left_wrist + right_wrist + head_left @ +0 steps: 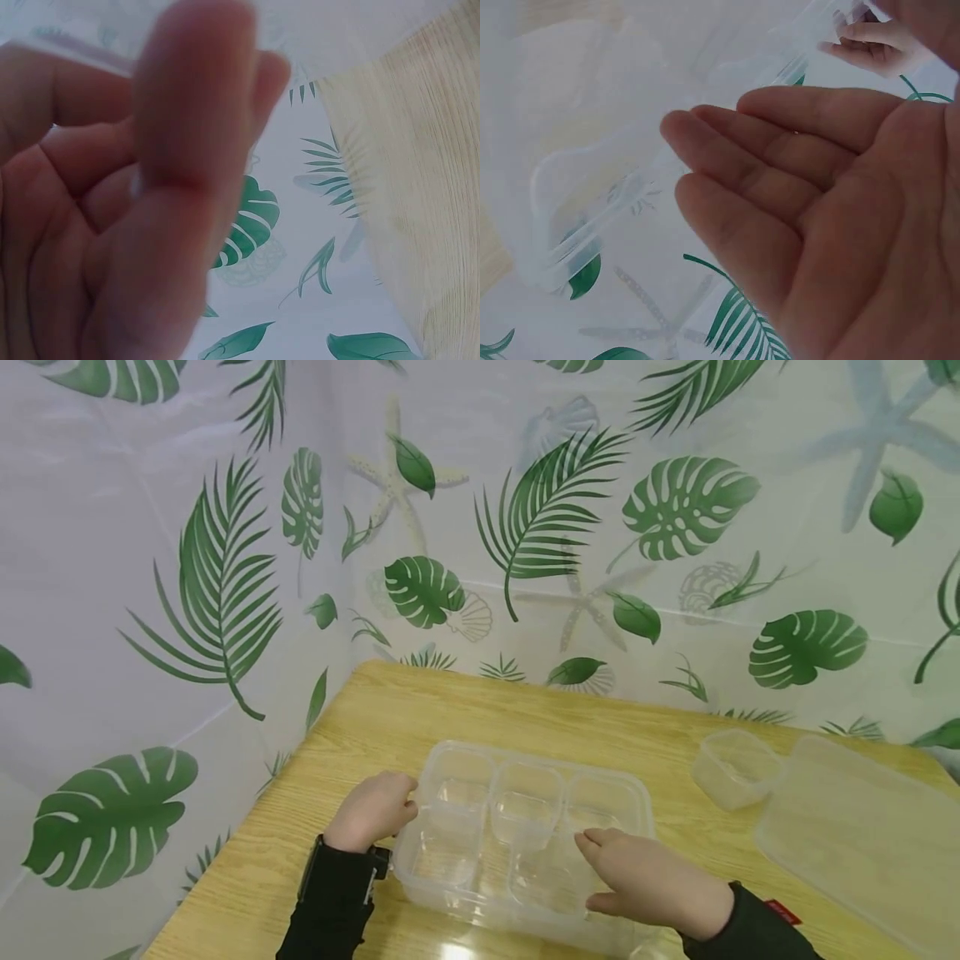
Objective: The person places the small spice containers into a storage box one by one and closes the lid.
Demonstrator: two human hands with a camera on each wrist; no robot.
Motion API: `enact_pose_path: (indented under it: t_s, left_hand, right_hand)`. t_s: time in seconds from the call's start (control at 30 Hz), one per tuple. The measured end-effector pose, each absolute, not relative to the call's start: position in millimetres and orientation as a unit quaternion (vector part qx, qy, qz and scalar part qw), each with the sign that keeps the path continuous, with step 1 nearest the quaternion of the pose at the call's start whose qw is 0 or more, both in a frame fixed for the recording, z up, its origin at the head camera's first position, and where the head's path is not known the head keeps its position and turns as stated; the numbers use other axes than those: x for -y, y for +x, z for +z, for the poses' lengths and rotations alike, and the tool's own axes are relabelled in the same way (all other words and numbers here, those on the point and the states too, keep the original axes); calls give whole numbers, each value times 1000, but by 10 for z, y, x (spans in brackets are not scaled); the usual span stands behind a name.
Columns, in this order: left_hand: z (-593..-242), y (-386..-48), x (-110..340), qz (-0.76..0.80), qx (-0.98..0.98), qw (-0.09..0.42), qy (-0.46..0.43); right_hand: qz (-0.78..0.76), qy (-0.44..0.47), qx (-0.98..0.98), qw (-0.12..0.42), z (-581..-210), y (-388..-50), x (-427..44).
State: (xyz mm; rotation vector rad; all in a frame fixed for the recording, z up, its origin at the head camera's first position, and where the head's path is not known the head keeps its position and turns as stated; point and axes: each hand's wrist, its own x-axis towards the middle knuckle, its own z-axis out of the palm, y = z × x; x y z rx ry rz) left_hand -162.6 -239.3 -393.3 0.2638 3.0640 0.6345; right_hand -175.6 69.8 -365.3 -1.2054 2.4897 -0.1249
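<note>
A large clear plastic food container (517,914) stands on the table with several small clear boxes (527,802) inside it. My left hand (375,810) is at its left side and grips the rim with bent fingers. In the left wrist view the blurred thumb (180,150) covers much of the grip, with clear plastic along the top. Over the container's right part hovers my right hand (652,877), its fingers extended. The right wrist view shows its palm (862,217) holding nothing; the front right corner of the container is partly hidden under it.
On the right of the wooden table (420,710) lie a small clear box (738,768) and, beside it, a large flat translucent lid (847,835). A white sheet with a leaf print (450,527) hangs behind the table and along its left side.
</note>
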Motion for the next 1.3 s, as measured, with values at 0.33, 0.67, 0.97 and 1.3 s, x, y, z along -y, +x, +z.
enact_pose_path:
  t_s: [0.33,0.67,0.97,1.3]
  left_hand:
    - [-3920,-1631,2383,196,-977,2,80]
    - [-3928,-1629,2390,200,-976,5,81]
    - [-3919,-1626,2379,201,-976,0,81]
    - [-3907,-1612,2367,194,-977,-6,86]
  right_hand:
    - [-28,-452,-879,150,-3724,-1765,-755]
    - [-29,-466,-876,122,-3751,-1756,-704]
    - [-40,-479,-868,125,-3736,-1748,-653]
    - [-29,-490,-864,118,-3777,-1749,-611]
